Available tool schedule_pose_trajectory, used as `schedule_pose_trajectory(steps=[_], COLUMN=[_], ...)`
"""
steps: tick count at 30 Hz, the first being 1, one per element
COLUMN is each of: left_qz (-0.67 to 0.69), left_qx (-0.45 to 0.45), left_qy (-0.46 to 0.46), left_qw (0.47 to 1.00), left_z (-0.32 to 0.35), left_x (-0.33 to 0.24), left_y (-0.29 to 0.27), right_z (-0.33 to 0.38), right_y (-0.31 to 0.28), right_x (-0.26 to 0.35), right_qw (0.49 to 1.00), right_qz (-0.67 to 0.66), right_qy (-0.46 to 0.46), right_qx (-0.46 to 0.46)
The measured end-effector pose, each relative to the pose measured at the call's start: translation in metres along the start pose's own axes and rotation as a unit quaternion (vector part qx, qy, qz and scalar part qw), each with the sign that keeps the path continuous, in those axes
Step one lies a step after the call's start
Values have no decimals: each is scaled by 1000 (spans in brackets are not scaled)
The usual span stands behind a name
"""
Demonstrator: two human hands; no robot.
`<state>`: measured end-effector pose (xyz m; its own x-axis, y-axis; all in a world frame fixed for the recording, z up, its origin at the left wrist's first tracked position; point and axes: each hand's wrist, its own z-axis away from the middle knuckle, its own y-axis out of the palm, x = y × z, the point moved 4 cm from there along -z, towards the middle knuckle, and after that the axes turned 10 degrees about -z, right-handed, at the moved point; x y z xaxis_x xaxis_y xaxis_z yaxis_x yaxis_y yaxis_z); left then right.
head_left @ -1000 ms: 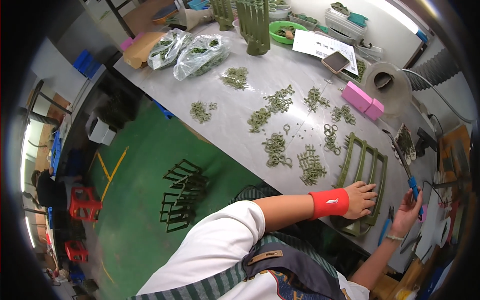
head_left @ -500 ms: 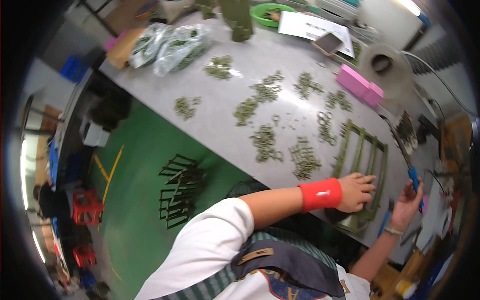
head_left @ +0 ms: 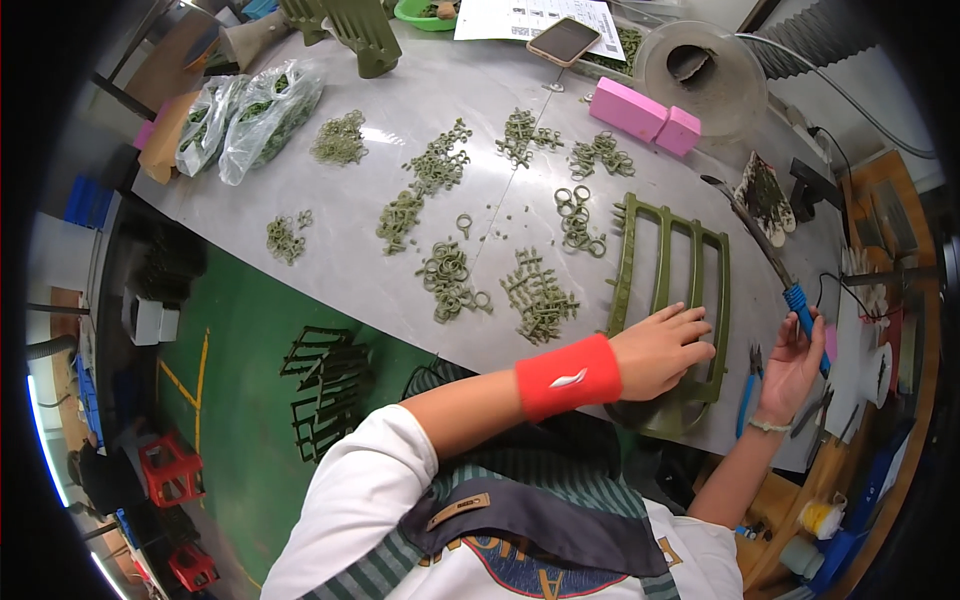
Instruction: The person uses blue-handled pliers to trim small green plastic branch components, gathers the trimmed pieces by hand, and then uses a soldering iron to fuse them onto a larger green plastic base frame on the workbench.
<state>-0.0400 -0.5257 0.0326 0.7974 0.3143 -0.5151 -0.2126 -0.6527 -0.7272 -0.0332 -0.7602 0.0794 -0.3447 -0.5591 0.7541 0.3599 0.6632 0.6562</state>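
An olive-green slatted plastic frame point(head_left: 662, 262) lies on the grey table in front of me. My left hand point(head_left: 660, 350), with a red wristband above it, rests palm down on the frame's near part, fingers stretched out. On the right, my right hand point(head_left: 792, 370) is closed round the blue wrapped handle of a long tool point(head_left: 770, 248). The tool's dark shaft slants away to a blunt tip beyond the frame's far right corner; its exact kind is not clear. Blue-handled pliers point(head_left: 748, 392) lie between the frame and my right hand.
Piles of small green rings point(head_left: 455, 283) and green clips point(head_left: 538, 297) lie left of the frame. Farther off are clear bags point(head_left: 270, 120), a pink block point(head_left: 645, 115), a phone point(head_left: 564, 42) and a round duct opening point(head_left: 692, 66). Dark frames point(head_left: 330, 385) stand on the green floor.
My view has swung right and nearer the table, so things sit farther left in the picture. My left hand stays on the frame; my right hand still grips the tool.
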Motion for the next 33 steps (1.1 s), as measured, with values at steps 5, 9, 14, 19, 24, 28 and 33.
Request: schedule_pose_trajectory(steps=[5, 9, 14, 19, 24, 28, 33], left_qz=[-53, -177, -325, -370, -278, -238, -212], left_qx=[-60, -102, -60, -63, -85, -82, -65], left_qy=[-120, -308, -366, -354, -369, -378, -366], left_qw=[989, 929, 870, 857, 883, 891, 904], left_z=[42, 107, 117, 97, 96, 101, 100], left_x=[8, 67, 83, 92, 97, 101, 97], left_y=[-95, -144, -143, -116, -112, -118, -124], right_z=[7, 7, 9, 11, 10, 12, 11], right_y=[-3, -11, -14, -13, -18, -12, -18], right_x=[-1, -4, -6, -5, -9, -10, -9], right_qw=[1000, 1000, 1000, 1000, 999, 999, 999], right_qz=[-10, -11, -13, -8, -14, -28, -24], right_qy=[2, 5, 14, 15, 29, 33, 39], right_qx=[-16, -21, -15, -22, -20, -2, -3])
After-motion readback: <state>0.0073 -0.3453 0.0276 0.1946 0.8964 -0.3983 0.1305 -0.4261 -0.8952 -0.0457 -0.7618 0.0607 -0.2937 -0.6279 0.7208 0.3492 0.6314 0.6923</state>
